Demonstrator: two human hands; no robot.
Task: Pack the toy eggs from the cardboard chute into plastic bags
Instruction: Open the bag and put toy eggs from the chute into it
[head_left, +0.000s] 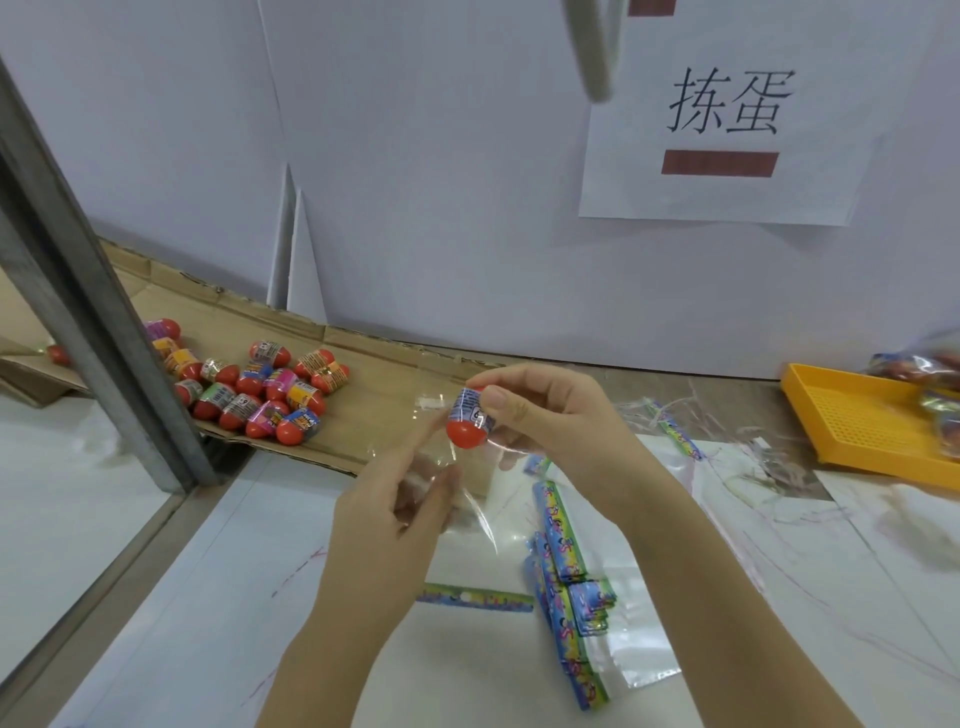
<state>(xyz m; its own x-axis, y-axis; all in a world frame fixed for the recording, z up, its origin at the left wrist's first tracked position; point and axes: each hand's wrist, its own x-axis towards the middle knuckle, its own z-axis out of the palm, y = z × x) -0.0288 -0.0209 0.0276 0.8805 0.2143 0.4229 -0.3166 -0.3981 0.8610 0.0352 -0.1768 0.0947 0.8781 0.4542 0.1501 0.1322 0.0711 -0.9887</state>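
At the far left a grey metal post (104, 332) is leaning across the view, and behind it the cardboard chute (363, 384) is running along the white wall. A cluster of toy eggs (249, 389), red with coloured wrappers, is lying on the chute. Nearer the middle, above the white bench (208, 597), the left hand (395, 514) is pinching a clear plastic bag (467, 499) between thumb and fingers. Just beside it the right hand (545, 415) is gripping one toy egg (467, 423) with thumb and curled fingers, red end down, at the bag's upper part; whether the egg is already inside the film cannot be told. Below the right forearm a stack of empty bags (566, 587) with colourful header strips is lying flat. At the far right a yellow tray (857, 431) is sitting on the bench, holding filled bags (930, 374).
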